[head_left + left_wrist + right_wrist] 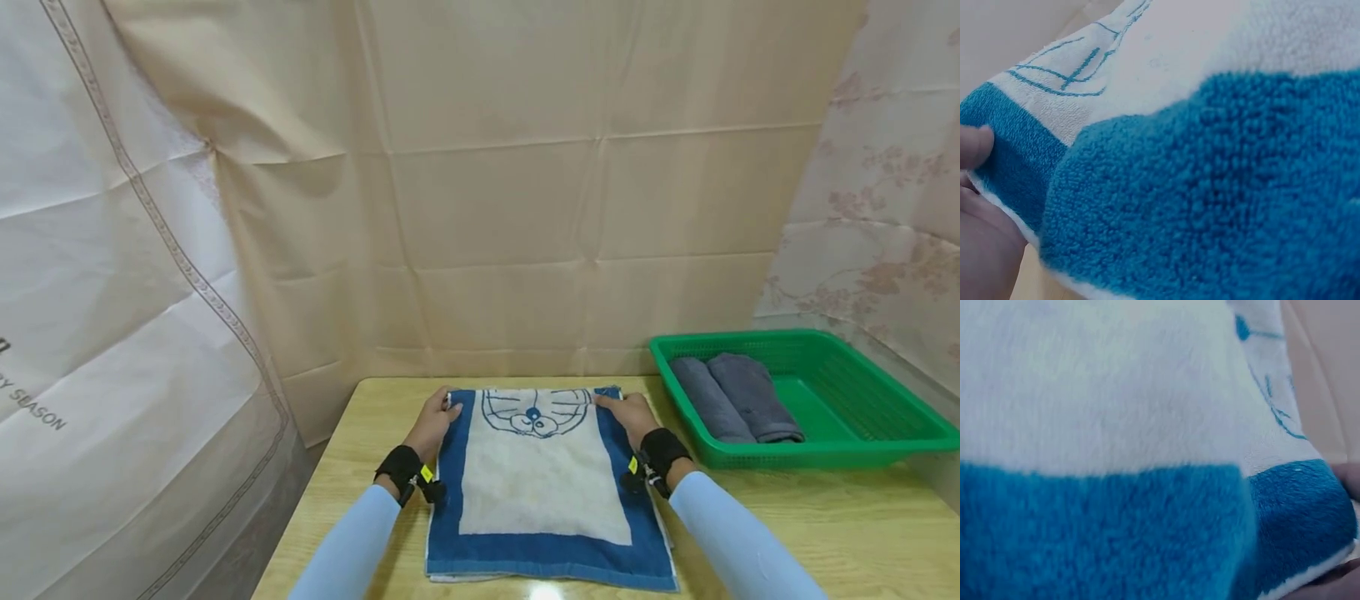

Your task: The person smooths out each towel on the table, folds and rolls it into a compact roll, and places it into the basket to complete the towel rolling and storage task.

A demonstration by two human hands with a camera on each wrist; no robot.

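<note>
A towel (540,492), white in the middle with a wide blue border and a blue line-drawn cartoon face near its far edge, lies folded over the table in front of me. At its far left corner my left hand (432,425) pinches the edge, thumb on top; the left wrist view shows the thumb (975,147) on the blue border. My right hand (633,417) grips the far right corner in the same way. In the right wrist view the towel's near part (1104,531) fills most of the picture, and the fingers appear only at the right edge.
On the right of the wooden table (847,533) stands a green plastic basket (750,454). Inside its left end lie two grey rolled or folded towels (753,396). A beige cloth (495,308) hangs behind the table, and a white printed sheet (127,400) hangs at the left.
</note>
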